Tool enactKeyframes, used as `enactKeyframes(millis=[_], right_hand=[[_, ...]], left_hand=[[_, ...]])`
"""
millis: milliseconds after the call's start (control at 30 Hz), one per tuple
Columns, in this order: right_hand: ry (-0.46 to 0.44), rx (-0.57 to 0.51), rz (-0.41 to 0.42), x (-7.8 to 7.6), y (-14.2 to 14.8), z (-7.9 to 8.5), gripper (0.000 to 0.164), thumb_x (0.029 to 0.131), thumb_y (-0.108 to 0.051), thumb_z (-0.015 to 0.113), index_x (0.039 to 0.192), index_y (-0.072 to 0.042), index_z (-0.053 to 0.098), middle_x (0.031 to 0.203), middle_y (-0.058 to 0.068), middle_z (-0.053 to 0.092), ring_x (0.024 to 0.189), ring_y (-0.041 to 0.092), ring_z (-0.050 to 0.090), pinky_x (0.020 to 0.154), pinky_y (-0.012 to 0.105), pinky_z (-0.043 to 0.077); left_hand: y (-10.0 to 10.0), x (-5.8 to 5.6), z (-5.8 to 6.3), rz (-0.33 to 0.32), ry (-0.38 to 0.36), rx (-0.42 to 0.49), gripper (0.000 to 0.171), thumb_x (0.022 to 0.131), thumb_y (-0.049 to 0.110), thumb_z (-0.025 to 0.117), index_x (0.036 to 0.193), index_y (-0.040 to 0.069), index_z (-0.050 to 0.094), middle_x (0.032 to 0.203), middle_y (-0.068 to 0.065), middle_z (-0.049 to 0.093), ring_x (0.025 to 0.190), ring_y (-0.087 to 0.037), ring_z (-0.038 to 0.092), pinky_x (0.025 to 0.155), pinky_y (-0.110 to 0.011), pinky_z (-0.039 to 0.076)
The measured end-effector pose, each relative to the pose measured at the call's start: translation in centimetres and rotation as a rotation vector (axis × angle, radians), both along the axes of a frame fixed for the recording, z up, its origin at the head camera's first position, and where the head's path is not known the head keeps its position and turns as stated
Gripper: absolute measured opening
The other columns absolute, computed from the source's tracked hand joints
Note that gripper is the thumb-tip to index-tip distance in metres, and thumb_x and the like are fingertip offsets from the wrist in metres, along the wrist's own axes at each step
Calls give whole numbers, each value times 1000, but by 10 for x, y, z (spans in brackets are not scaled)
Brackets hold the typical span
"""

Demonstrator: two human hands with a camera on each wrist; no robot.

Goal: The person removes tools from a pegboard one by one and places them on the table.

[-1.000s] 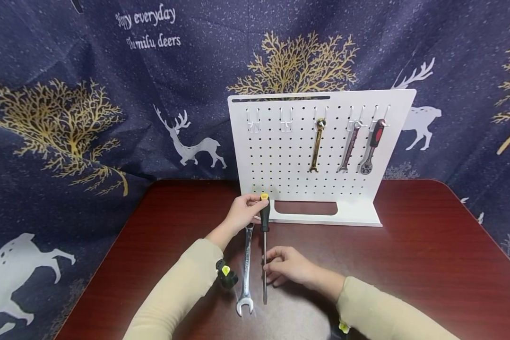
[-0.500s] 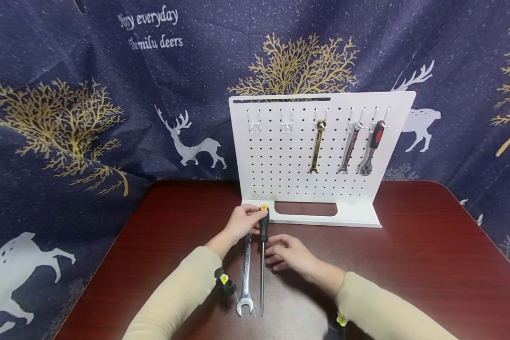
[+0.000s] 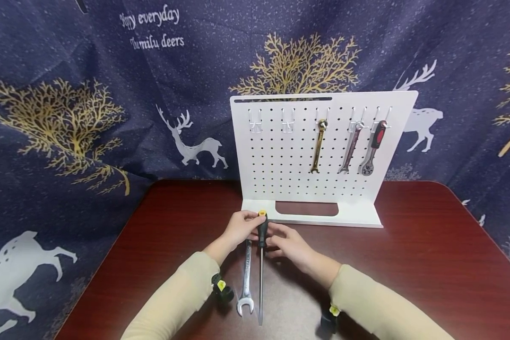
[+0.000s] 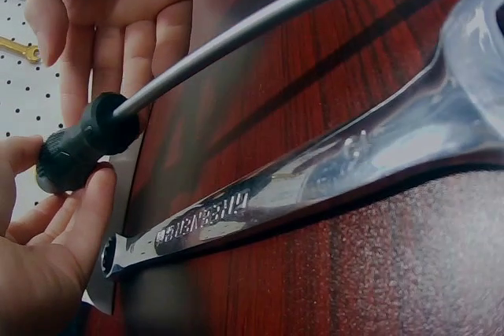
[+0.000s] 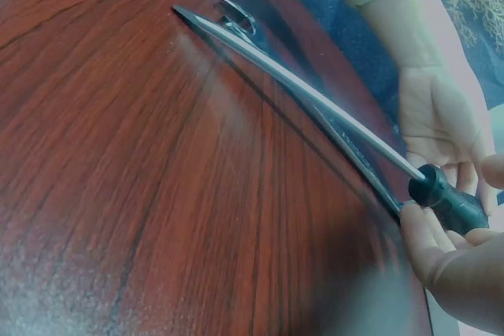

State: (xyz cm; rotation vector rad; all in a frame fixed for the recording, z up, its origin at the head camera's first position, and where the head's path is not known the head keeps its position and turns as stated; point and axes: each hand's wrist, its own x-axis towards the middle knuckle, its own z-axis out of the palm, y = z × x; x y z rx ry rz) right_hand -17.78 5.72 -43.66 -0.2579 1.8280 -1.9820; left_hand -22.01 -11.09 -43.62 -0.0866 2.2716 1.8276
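Observation:
A flat-blade screwdriver [image 3: 261,274] with a dark handle and yellow end slants over the table, tip toward the person. My left hand [image 3: 237,227] pinches its handle [image 4: 83,143] near the yellow end between thumb and fingers. From the other side, my right hand [image 3: 292,245] reaches to the lower handle. In the left wrist view the right hand's fingers [image 4: 138,53] extend loosely behind it, the thumb apart; contact is unclear. Beside the screwdriver, on its left, lies a silver combination wrench [image 3: 246,278], its ring end partly hidden by the left hand in the head view.
A white pegboard [image 3: 289,165] stands at the table's back. On its hooks hang a gold wrench [image 3: 317,148], a silver wrench [image 3: 350,148] and a ratchet [image 3: 374,148] with a red-and-black handle. Two bare hooks [image 3: 255,126] are at the left. A patterned cloth [image 3: 161,151] hangs behind.
The left hand has drawn the screwdriver toward the person, its tip passing the wrench's open end. The right hand has moved from beside the shaft up to the handle.

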Motion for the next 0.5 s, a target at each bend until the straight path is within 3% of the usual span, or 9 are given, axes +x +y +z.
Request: enactKeyframes(millis=[300, 500], right_hand=[[-69, 8, 3, 0, -3, -1, 61, 87, -7, 50, 141, 9, 30, 142, 30, 38, 107, 28, 62, 90, 45, 54], [-87, 9, 5, 0, -2, -2, 61, 87, -8, 50, 141, 10, 29, 141, 31, 39, 104, 24, 61, 89, 43, 55]], left_hand=[[-5, 5, 3, -6, -40, -45, 34, 91, 20, 58, 112, -6, 62, 87, -14, 69, 64, -13, 67, 58, -28, 59], [-5, 7, 5, -12, -75, -50, 34, 91, 18, 56, 115, -6, 60, 90, -15, 69, 66, -14, 67, 59, -29, 60]])
